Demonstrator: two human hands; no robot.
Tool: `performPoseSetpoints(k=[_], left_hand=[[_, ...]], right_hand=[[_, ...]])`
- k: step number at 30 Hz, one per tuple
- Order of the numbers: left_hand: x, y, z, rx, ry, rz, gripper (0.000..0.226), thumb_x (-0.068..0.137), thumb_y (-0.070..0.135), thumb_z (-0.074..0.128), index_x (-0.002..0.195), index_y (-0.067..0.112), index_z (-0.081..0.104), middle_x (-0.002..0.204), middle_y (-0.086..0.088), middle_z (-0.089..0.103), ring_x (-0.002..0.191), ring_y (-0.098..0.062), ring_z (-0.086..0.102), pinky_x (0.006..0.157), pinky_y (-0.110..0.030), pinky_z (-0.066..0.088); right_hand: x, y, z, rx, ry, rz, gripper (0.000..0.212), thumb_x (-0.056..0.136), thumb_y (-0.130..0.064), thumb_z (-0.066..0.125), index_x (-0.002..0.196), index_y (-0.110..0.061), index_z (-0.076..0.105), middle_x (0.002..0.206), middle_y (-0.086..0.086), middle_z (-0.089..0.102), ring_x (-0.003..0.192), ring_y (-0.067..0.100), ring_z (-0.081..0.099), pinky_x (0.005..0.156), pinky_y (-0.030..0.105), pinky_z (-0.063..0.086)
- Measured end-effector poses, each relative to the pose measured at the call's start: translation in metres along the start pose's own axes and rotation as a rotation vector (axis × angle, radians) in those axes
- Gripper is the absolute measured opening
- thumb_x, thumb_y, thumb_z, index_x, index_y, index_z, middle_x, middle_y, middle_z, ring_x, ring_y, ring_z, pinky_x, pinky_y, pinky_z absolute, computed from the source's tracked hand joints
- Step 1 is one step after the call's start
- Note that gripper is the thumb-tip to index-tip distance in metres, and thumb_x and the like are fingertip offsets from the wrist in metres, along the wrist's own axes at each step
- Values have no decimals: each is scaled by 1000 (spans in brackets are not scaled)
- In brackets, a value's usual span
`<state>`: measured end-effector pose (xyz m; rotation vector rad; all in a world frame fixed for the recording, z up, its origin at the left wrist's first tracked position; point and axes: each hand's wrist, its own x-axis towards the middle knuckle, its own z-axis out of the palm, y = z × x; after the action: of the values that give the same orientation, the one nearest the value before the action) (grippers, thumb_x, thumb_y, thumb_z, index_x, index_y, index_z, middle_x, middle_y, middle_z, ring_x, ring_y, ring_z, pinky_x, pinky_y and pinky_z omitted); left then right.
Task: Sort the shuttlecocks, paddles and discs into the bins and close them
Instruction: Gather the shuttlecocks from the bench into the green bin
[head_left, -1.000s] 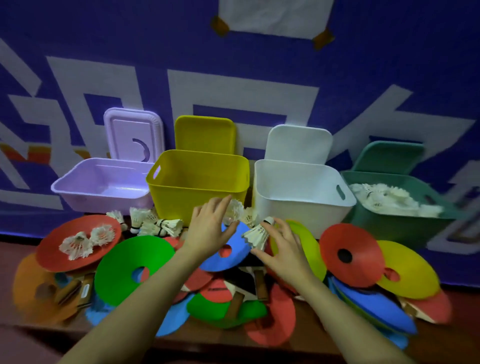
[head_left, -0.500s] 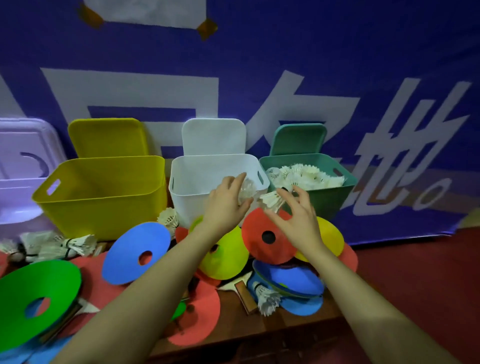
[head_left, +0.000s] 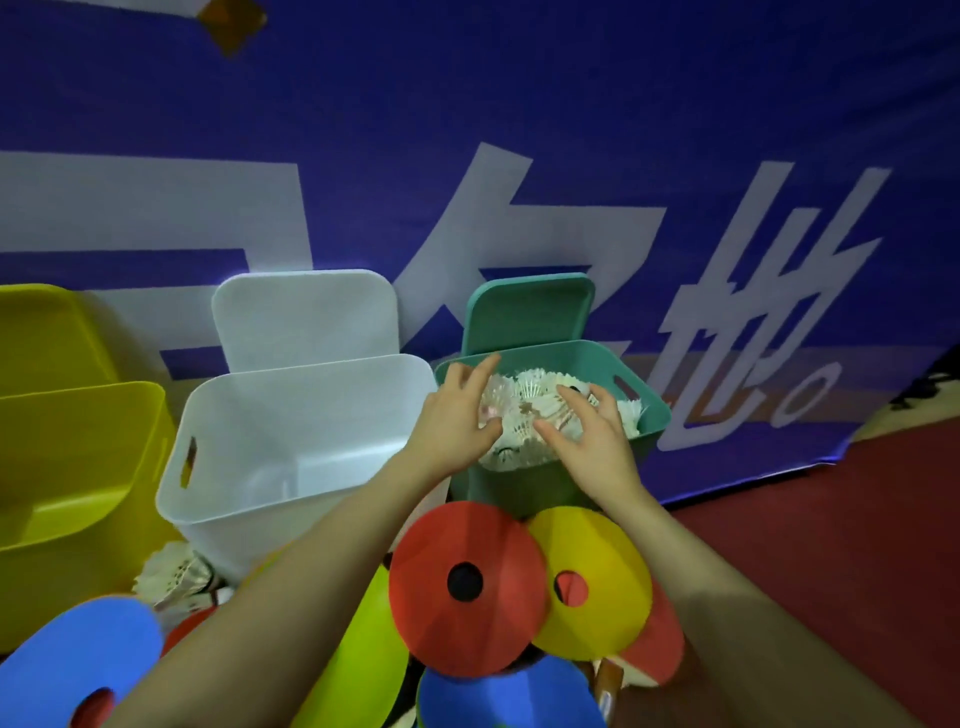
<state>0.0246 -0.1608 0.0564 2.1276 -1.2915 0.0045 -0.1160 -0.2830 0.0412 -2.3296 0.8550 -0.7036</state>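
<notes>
Both hands have travelled from the disc pile to the green bin (head_left: 649, 395), and I see the left hand (head_left: 457, 415) and right hand (head_left: 587, 431) over its shuttlecocks (head_left: 530, 400), fingers spread loosely; whether either grips one I cannot tell. I'd release low so nothing bounces out. Discs, like the red disc (head_left: 467, 582), crowd the tabletop before a blue banner (head_left: 519, 130).

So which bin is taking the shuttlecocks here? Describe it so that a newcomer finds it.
Against the blue banner stands a row of bins. The green bin is rightmost, beside the white bin. It alone is heaped with white shuttlecocks, under both hands.
</notes>
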Motion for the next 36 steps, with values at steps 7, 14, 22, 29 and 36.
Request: performPoseSetpoints(k=[7, 14, 22, 29, 36], left_hand=[[44, -37, 47, 247, -277, -22, 61, 93, 39, 45, 146, 19, 22, 140, -9, 35, 126, -27, 36, 104, -39, 25], [57, -59, 61, 218, -221, 31, 57, 100, 26, 31, 150, 24, 4, 158, -1, 8, 145, -20, 8, 116, -40, 7], [61, -56, 67, 407, -442, 60, 50, 101, 41, 16, 149, 31, 6, 158, 4, 9, 145, -18, 8, 116, -46, -2], [44, -46, 55, 377, -375, 40, 57, 99, 46, 23, 150, 25, 7, 158, -3, 12, 143, -21, 14, 116, -42, 4], [2, -30, 19, 342, -186, 31, 56, 98, 39, 35, 148, 20, 20, 155, -2, 21, 139, -19, 25, 112, -34, 15]], right_hand=[[50, 41, 29, -380, -267, 3, 48, 94, -54, 38, 137, -33, 45, 143, 1, 40, 135, 20, 28, 104, 34, 16], [74, 50, 55, -489, -309, -23, 45, 99, -50, 25, 139, -38, 39, 148, -10, 37, 139, 7, 25, 106, 37, 6], [74, 49, 54, -614, -576, 26, 51, 100, -48, 8, 149, -34, 8, 157, -13, 1, 144, 5, 1, 114, 45, -9], [54, 37, 43, -564, -404, 36, 51, 100, -47, 15, 149, -34, 15, 158, -9, 10, 145, 11, 8, 112, 45, -2], [17, 5, 29, -503, -242, -55, 44, 101, -39, 28, 144, -31, 31, 151, -8, 31, 138, 8, 26, 106, 38, 15]])
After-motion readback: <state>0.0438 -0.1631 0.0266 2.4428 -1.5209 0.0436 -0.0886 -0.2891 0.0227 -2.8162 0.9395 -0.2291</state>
